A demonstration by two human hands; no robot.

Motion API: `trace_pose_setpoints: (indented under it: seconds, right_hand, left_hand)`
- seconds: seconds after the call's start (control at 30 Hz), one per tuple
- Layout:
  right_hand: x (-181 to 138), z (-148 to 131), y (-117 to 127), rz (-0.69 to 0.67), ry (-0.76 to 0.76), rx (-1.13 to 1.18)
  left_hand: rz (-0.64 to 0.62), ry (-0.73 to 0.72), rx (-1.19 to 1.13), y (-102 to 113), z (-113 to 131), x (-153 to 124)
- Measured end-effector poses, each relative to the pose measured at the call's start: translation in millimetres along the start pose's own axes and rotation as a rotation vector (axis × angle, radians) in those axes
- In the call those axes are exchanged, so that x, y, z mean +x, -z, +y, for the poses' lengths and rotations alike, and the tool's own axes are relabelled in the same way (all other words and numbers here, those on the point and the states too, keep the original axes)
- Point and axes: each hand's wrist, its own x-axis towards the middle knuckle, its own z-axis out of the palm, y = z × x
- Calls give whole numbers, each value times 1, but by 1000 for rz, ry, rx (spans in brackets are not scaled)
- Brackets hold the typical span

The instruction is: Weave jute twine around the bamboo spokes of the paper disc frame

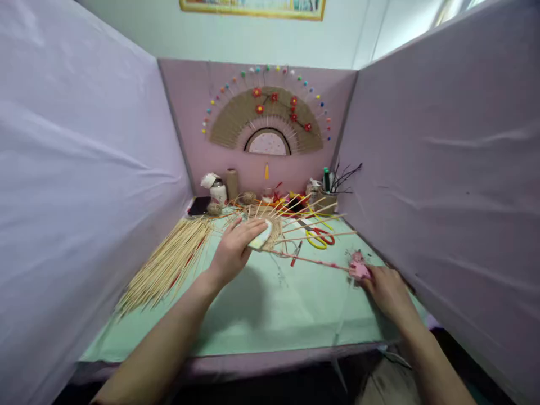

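My left hand (236, 247) rests on a half-made fan (274, 225) of thin sticks wound with twine, its fingers closed over the fan's pale round base. Sticks fan out from it toward the right. My right hand (386, 287) is closed on a small pink object (358, 267) near the table's right edge. A pink strand (312, 260) runs from that object toward the fan.
A bundle of loose sticks (169, 261) lies at the left on the green mat (274, 309). Yellow and red scissors (319, 237), jars, a twine spool (232, 183) and a twig pot (328, 198) stand at the back. A finished fan (266, 121) hangs on the purple partition.
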Motion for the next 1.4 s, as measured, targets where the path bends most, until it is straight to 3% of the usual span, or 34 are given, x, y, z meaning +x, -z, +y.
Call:
trace_pose_setpoints:
  seconds: [0.1, 0.2, 0.3, 0.43, 0.53, 0.67, 0.8, 0.87, 1.03, 1.13, 1.4]
  right_hand:
    - [-4, 4, -1, -79, -14, -20]
    - [1, -10, 17, -31, -38, 79]
    - [14, -53, 50, 101, -2, 432]
    - [34, -131, 80, 55, 58, 1091]
    - [42, -176, 80, 89, -63, 1361]
    - [48, -203, 68, 117, -198, 1517]
    - [54, -195, 60, -176, -199, 1621]
    - [56, -180, 59, -242, -234, 1610]
    - [57, -129, 67, -59, -346, 1699]
    - [55, -108, 79, 28, -324, 1782]
    - [54, -101, 96, 151, -233, 1789]
  left_hand:
    - [-2, -54, 42, 4, 1, -5]
    - [-9, -90, 60, 7, 4, -7]
    - [-3, -125, 43, 6, 10, -7]
    - [-4, -189, 1, 2, 18, -8]
    - [-22, -206, -5, 1, 21, -13]
    - [-22, -193, -18, 1, 20, -18]
    - [-33, -195, -36, 3, 18, -21]
    - [-57, -199, -53, 5, 16, -23]
    - [-131, -200, -84, 12, 12, -31]
    - [-153, -200, -81, 14, 10, -32]
    - [-176, -187, -69, 8, 7, -34]
